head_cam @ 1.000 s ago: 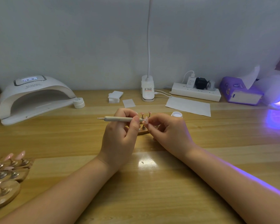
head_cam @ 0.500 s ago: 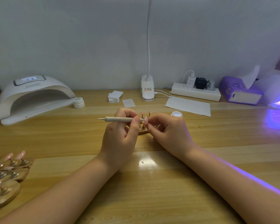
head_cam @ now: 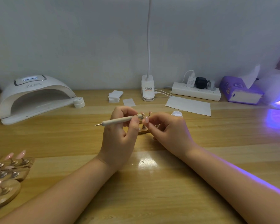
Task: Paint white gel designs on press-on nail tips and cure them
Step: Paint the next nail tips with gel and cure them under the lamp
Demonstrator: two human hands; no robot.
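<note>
Left hand (head_cam: 120, 136) pinches the pen (head_cam: 120, 120), point out at 9 o'clock. Right hand (head_cam: 168, 131) pinches a nail tip (head_cam: 146, 119) above the stand (head_cam: 143, 130), table centre. Tip looks light, thin, glossy, likely slippery: hold its edges, keep off any wet gel.

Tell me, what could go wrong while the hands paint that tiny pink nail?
The left hand works the slim beige dotting pen against the small pink nail tip pinched by the right hand; a slip could smear the design. The open little white gel jar sits just behind the right hand, so a bump might tip it.
</note>
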